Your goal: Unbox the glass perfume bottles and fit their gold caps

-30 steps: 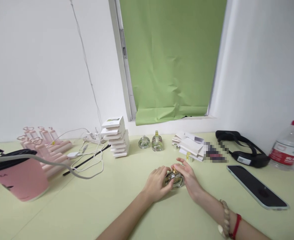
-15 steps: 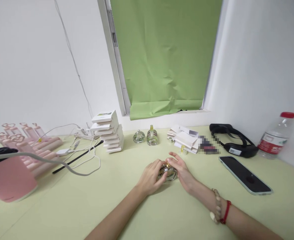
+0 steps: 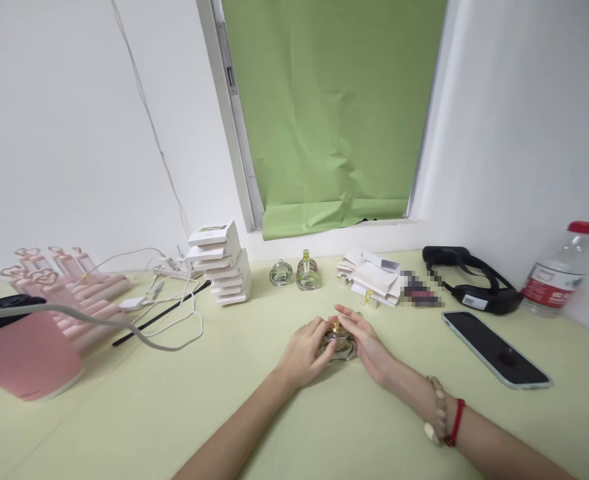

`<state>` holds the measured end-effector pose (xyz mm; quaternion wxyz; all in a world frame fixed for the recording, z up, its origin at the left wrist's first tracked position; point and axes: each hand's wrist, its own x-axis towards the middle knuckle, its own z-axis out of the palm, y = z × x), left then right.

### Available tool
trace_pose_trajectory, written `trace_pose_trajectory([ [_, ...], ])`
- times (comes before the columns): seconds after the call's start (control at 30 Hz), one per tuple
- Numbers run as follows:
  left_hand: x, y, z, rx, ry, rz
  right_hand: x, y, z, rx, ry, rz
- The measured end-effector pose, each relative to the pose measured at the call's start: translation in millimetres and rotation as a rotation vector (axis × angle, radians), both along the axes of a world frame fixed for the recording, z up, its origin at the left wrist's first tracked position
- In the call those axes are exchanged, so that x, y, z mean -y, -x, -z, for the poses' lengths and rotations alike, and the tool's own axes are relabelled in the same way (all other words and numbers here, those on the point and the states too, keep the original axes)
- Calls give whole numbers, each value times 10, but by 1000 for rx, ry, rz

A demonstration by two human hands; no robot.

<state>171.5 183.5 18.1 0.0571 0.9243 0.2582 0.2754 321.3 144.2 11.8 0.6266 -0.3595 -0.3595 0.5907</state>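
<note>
A clear glass perfume bottle (image 3: 343, 349) with a gold neck (image 3: 335, 326) stands on the table between my hands. My left hand (image 3: 301, 352) grips its left side, the thumb across the front and the fingers curled behind. My right hand (image 3: 369, 345) closes around the right side, with fingers reaching over by the gold neck; some fingertips are hidden. Behind them stand a round perfume bottle (image 3: 281, 273) and another bottle with a gold sprayer (image 3: 307, 275), which partly covers a further one. Small gold and clear caps (image 3: 371, 299) lie beyond my right hand.
Stacked white boxes (image 3: 227, 273) stand at back left, beside white cables (image 3: 191, 313), pink tubes (image 3: 94, 303) and a pink container (image 3: 34, 360). Flattened white cartons (image 3: 374, 277) lie behind my right hand. To the right are a phone (image 3: 497, 350), a black headset (image 3: 489, 293) and a plastic bottle (image 3: 554, 280).
The fingers of my right hand have shifted slightly, and more of the gold neck shows. My left hand keeps its hold. The whole view has moved a little.
</note>
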Motion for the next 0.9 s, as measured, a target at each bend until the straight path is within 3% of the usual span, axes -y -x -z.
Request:
trace_pose_trajectory([
  [0.3, 9, -15, 6, -19, -39, -14, -43, -10, 52, -56, 17, 9],
  [0.9, 8, -6, 0, -76, 38, 0, -58, -35, 73, -121, 9, -77],
])
